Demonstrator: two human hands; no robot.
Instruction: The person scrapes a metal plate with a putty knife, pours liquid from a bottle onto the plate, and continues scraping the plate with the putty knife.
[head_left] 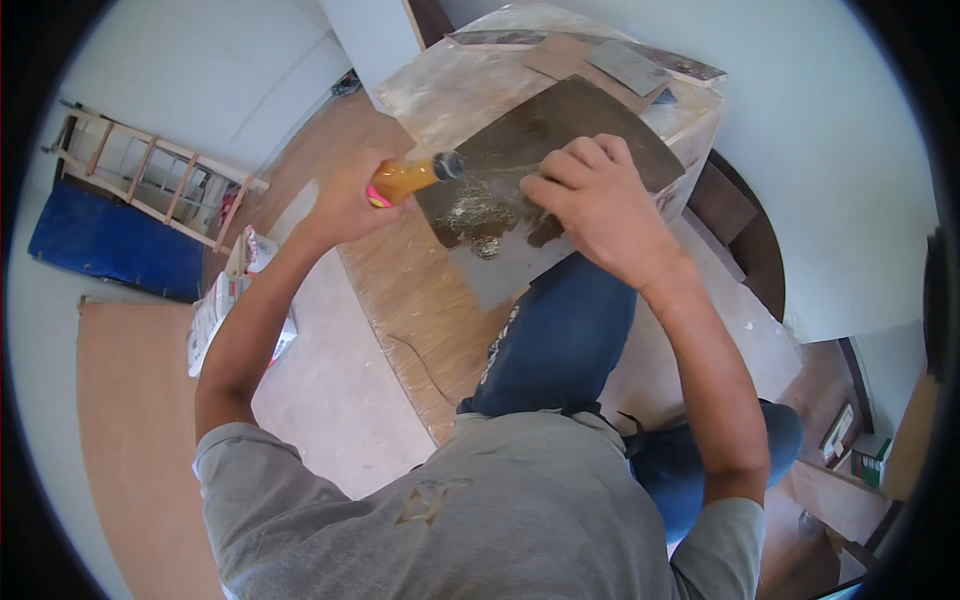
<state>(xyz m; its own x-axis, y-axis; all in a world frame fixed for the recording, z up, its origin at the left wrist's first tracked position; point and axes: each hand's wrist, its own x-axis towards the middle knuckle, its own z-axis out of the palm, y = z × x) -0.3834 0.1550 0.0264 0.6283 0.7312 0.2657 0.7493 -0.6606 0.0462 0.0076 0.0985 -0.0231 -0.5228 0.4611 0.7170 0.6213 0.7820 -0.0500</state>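
Note:
My left hand (347,200) is wrapped round a bottle of amber-yellow liquid (405,180), tilted so that its dark neck points right. Beneath it lies a dark brown sheet (560,120) with a wet, shiny puddle (472,215) on its near left part. My right hand (600,210) is over the near right part of the sheet with its fingers curled down and closed. Whatever those fingers hold, if anything, is hidden behind the hand. A greyish area (505,275) shows at the sheet's near edge, by my knee.
At the far end of the pale work surface (420,85) lie a brown board (555,62) and a grey piece (628,66). A wooden ladder (150,165), a blue panel (110,240) and white bags (215,315) are at left. A thin cord (420,362) lies near my leg.

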